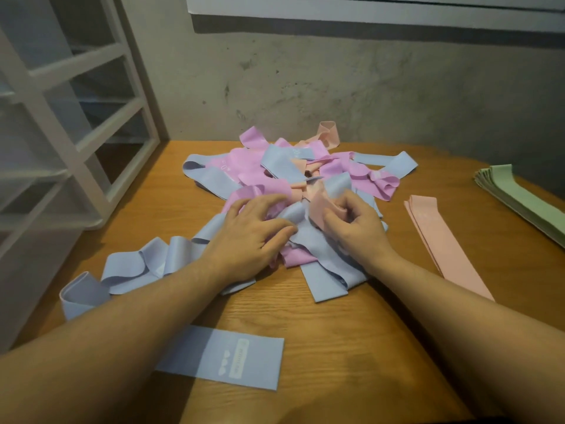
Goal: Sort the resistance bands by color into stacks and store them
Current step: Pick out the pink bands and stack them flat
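- Head view: white drawer unit point(70, 123) at far left; contents unclear.
- Left hand point(244, 237) lies on the mixed band pile point(284, 179), fingers spread.
- Right hand point(354, 228) pinches a peach band point(321, 206) above the counter point(351, 347).
- Peach stack point(440, 240), green stack point(519, 197) at right.

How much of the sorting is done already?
Some, not most. Done: a green stack at the table's right edge, a small peach stack beside it, and one flat blue band nearest the camera. In hand: the right hand pinches a peach band from the mixed pile; the left hand rests on the pile. Left: blue, pink and peach bands remain tangled, and nothing looks stored yet.
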